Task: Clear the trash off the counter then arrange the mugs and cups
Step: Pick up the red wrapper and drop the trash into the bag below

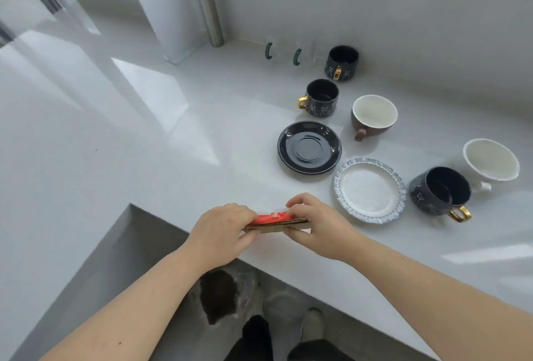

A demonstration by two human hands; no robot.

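A flattened cardboard piece with a red printed face (274,221) hangs at the counter's front edge, held at both ends. My left hand (223,230) grips its left end and my right hand (314,223) pinches its right end. On the white counter (144,158) stand three black mugs with gold handles (322,98) (342,62) (441,190), a brown mug with a cream inside (373,116), and a white cup (490,163). Two clear glass mugs with green handles (269,50) (298,56) stand by the back wall.
A black saucer (309,147) and a white saucer with a frilled rim (369,190) lie between the mugs. A white folded board (170,14) and a steel cylinder (210,14) stand at the back. Below the counter edge are the floor, my shoes and a bag-lined bin (222,294).
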